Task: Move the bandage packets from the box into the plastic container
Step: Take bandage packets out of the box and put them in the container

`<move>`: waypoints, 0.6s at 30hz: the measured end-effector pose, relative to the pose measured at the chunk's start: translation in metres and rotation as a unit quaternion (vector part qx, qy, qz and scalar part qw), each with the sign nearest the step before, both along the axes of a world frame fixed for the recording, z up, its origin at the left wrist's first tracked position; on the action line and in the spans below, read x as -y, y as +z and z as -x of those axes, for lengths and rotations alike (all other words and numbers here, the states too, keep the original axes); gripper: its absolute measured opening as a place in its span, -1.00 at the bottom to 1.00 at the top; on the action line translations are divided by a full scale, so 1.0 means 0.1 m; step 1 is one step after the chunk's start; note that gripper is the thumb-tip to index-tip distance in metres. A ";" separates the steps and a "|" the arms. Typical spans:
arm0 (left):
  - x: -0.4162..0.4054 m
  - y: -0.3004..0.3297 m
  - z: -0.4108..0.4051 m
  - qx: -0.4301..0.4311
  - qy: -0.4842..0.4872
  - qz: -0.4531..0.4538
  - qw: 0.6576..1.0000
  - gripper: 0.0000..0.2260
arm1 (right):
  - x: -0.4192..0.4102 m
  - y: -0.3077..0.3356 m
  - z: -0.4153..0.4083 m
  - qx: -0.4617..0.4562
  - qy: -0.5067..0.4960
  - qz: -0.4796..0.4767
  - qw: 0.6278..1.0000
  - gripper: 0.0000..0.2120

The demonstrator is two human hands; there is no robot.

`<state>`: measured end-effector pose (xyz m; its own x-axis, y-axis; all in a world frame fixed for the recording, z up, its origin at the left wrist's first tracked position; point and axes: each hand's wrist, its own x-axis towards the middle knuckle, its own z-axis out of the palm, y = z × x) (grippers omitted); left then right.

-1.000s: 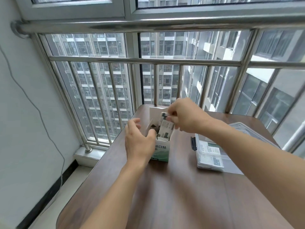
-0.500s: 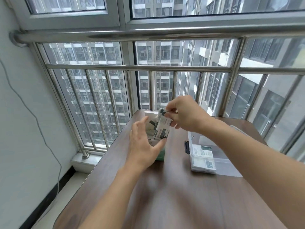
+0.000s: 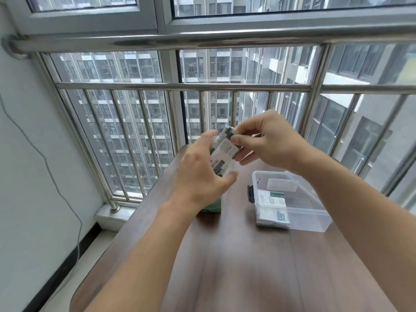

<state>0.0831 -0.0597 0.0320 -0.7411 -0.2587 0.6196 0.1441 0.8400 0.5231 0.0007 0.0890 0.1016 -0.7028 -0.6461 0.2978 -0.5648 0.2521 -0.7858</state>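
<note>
Bandage packets (image 3: 221, 157), a small stack of white wrappers with dark green print, sit in the air between my two hands, above the box and clear of it. My right hand (image 3: 267, 140) pinches the top end of the stack, thumb on the near face and fingers (image 3: 244, 131) curled over the far side, so that hand carries the weight. My left hand (image 3: 200, 174) is spread beside the stack, fingers straight and loose, its thumb reaching under the lower edge; I cannot tell whether it actually touches the wrappers. The box (image 3: 212, 207) shows only as a green corner behind my left wrist, standing on the dark wooden tabletop (image 3: 236, 266). The clear plastic container (image 3: 292, 221) lies to the right of the box, near it but apart, open at the top, with a few packets already lying flat in its left part. The step in hand, as I judge it, is carrying this stack across and laying it in. To do it well I should keep the pinch firm enough that the slippery wrappers do not fan out, square the loose lower end with my left palm, then swing right and lower the stack flat beside or on top of those already inside. Letting go too high could scatter them over the rim.
</note>
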 end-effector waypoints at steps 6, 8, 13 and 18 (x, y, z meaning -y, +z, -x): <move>-0.37 -0.04 -0.14 0.094 -0.062 -0.206 0.972 -0.80 | -0.29 -0.15 -0.16 -0.006 -0.005 -0.007 1.000 -0.87; -0.56 -0.07 -0.23 0.186 -0.153 -0.397 0.886 -0.81 | -0.37 -0.26 -0.20 -0.002 -0.016 -0.012 1.000 -0.91; -0.88 -0.19 -0.38 0.311 -0.302 -0.651 0.623 -0.92 | -0.63 -0.53 -0.35 0.132 -0.009 0.035 0.991 -0.80; -1.11 -0.28 -0.34 0.307 -0.327 -0.702 0.553 -0.85 | -0.78 -0.77 -0.51 0.244 -0.047 0.124 0.961 -0.69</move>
<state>0.1170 0.0517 0.0038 -0.9201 0.2821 -0.2716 -0.3893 -0.5839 0.7124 0.0514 0.1672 0.0245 -0.8496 -0.5246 0.0553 -0.0981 0.0541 -0.9937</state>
